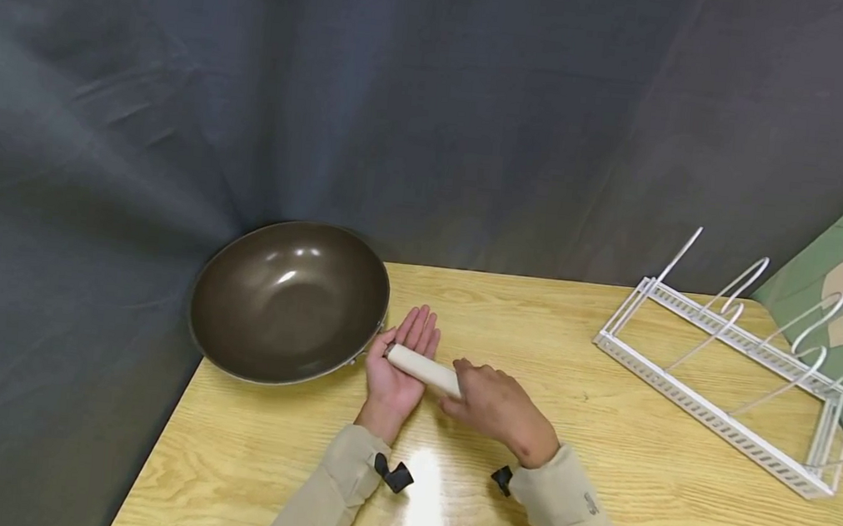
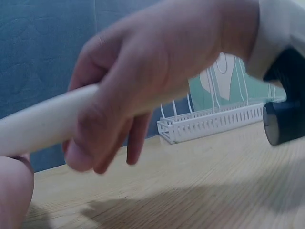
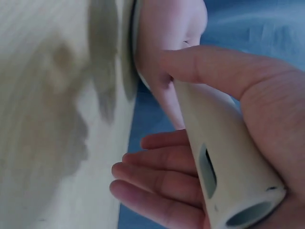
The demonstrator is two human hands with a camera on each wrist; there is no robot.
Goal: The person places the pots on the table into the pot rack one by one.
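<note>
Head view: I see the pan (image 1: pixel 290 306) over the table's (image 1: pixel 521 330) far left corner, its handle (image 1: pixel 423 369) across the upturned left hand (image 1: pixel 389 384), fingers straight; the right hand (image 1: pixel 501 409) clasps the handle's outer part. The pan is round, deep, glossy brown, its handle cream. A white rack (image 1: pixel 709 415) stands toward the table's right end.

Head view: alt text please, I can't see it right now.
A person's right-hand grip holds the outer end of a straight cream handle on a round, dark brown pan; the left-hand grip lies palm up beneath the handle. At right, a white metal wire rack stands on a pale wooden table, dark cloth behind.
</note>
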